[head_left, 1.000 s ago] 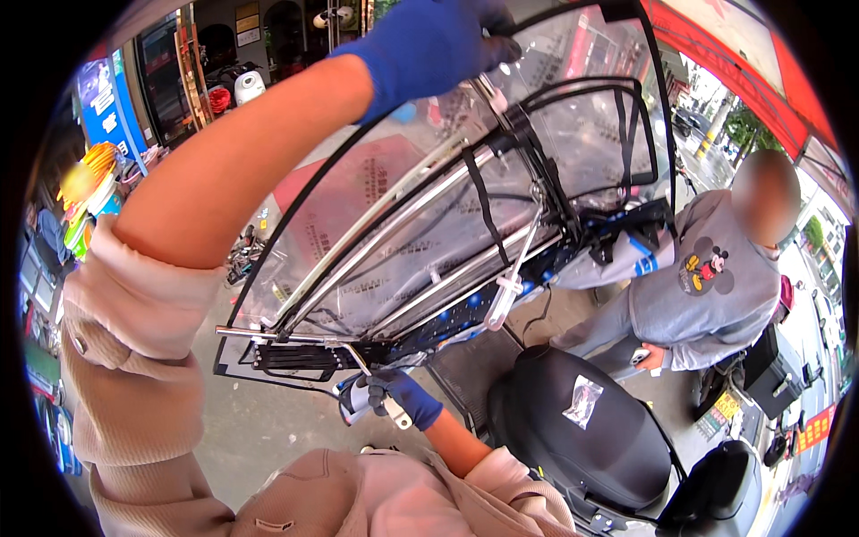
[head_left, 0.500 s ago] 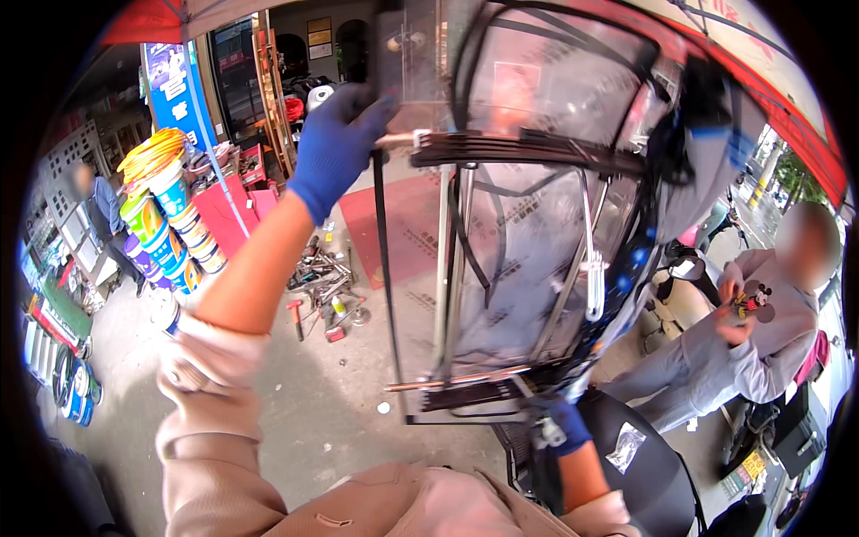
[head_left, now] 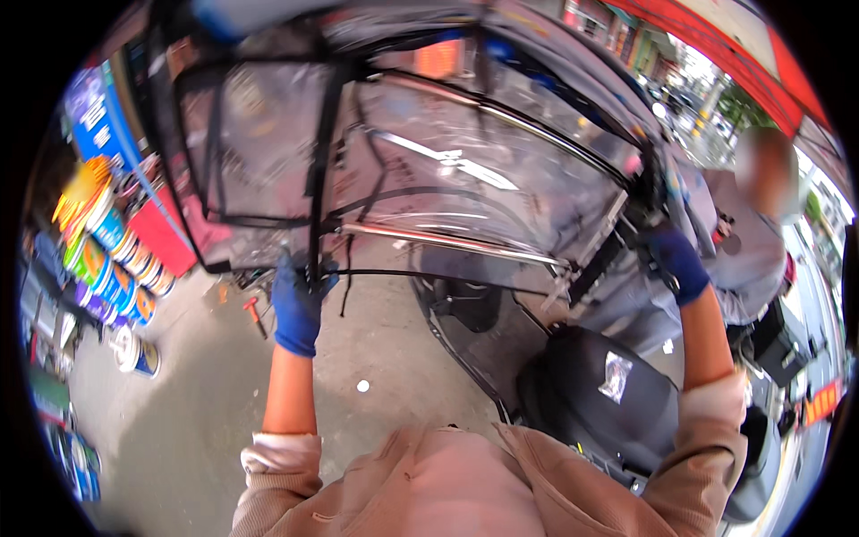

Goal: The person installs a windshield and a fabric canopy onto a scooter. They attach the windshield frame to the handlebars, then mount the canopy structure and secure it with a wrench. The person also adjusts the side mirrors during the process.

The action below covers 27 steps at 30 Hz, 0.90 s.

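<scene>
Both my hands wear blue gloves and hold up a large canopy (head_left: 465,170) of clear plastic sheeting with black trim and metal rods. My left hand (head_left: 298,309) is closed on the canopy's black lower frame, below an upright black bar. At the other end, my right hand (head_left: 676,264) grips the canopy's right corner; its fingers are partly hidden by dark frame parts. Bright metal rods (head_left: 456,243) run lengthwise across the sheeting. Dark, blurred fabric bunches along the top and right side. Beneath it sits a scooter with a black seat (head_left: 582,385).
A small clear packet (head_left: 616,376) lies on the scooter seat. Stacked paint buckets (head_left: 116,259) stand at the left, with a lone bucket (head_left: 136,352) nearer me. A red-handled hammer (head_left: 254,313) lies on the floor. A person in grey (head_left: 747,242) stands at the right.
The canopy has swung from upright to lying lengthwise before me. My left hand has come down; my right hand has risen and moved right. The view has shifted too.
</scene>
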{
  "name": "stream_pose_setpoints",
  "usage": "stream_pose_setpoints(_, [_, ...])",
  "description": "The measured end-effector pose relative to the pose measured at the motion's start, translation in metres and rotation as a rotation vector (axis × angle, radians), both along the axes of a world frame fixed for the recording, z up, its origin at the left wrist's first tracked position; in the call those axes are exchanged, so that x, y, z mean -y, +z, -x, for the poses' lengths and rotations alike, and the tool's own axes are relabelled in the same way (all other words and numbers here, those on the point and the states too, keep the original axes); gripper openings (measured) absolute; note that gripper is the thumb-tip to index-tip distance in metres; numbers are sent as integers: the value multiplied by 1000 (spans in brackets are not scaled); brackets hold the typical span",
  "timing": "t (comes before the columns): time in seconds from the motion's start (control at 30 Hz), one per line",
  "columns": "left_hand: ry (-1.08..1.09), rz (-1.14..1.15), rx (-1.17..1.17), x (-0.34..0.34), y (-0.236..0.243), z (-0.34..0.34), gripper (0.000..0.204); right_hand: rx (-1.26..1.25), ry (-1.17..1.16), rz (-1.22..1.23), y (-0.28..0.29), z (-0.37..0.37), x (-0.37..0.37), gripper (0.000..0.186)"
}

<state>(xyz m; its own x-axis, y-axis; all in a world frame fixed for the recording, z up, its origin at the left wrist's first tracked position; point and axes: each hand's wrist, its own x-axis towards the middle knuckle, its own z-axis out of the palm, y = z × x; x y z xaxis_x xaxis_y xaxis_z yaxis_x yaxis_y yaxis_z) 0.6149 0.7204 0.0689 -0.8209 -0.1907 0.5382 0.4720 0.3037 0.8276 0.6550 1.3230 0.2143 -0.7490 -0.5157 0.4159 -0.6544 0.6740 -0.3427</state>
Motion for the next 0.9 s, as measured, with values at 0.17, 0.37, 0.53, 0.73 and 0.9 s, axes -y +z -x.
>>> stream_pose_setpoints(0.17, [-556, -1037, 406, -8, -47, -18, 40, -116, -179, -128, 47, -7, 57, 30])
stream_pose_setpoints(0.37, [-454, -1117, 424, -22, -63, -33, 43, -478, -135, -519, 28, 12, 34, 23])
stream_pose_setpoints(0.53, [-442, -1055, 335, -11, -66, -47, 38, 301, -529, 372, 40, -13, 98, 26])
stream_pose_setpoints(0.73, [-413, -836, 232, -13, -100, -44, 37, -587, -217, -651, 17, -5, 52, 13])
stream_pose_setpoints(0.9, [-382, -813, 220, -3, -92, -56, 30, 26, -315, -157, 20, -7, 89, 11])
